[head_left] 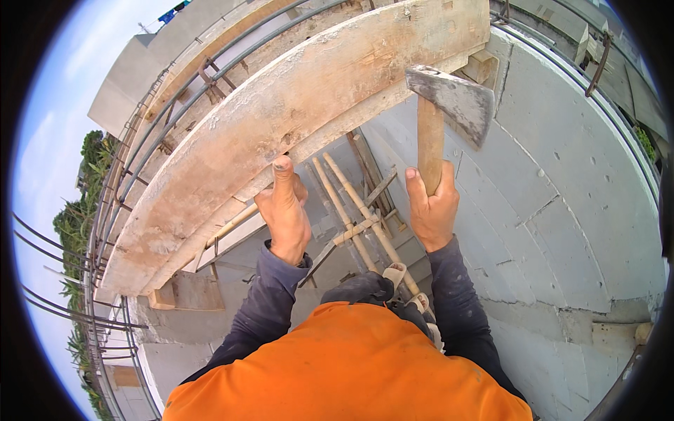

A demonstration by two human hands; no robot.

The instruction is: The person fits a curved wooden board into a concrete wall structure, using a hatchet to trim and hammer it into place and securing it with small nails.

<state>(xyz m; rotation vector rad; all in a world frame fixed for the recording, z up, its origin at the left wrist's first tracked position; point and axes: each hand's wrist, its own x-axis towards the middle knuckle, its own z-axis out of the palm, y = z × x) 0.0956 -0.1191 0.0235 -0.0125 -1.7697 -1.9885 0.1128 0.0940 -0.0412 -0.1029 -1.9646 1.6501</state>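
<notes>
A wide, plaster-stained wooden board [302, 98] runs across in front of me, bowed in this view. My left hand [286, 214] is at its lower edge, thumb pointing up and fingers curled in. Whether something small sits between thumb and fingers is hidden. My right hand [434, 210] grips the wooden handle of a hatchet [456, 98], raised upright in front of the grey block wall. The hatchet's worn metal head shows its flared blade toward the right and its blunt end toward the left, close to the board.
Below me, bamboo poles [351, 210] lashed with crosspieces form a ladder or scaffold under my feet. A grey block wall [547, 196] rises on the right. Steel rebar [175, 116] lines the far side and left; a short wood block [186, 291] supports the board's left end.
</notes>
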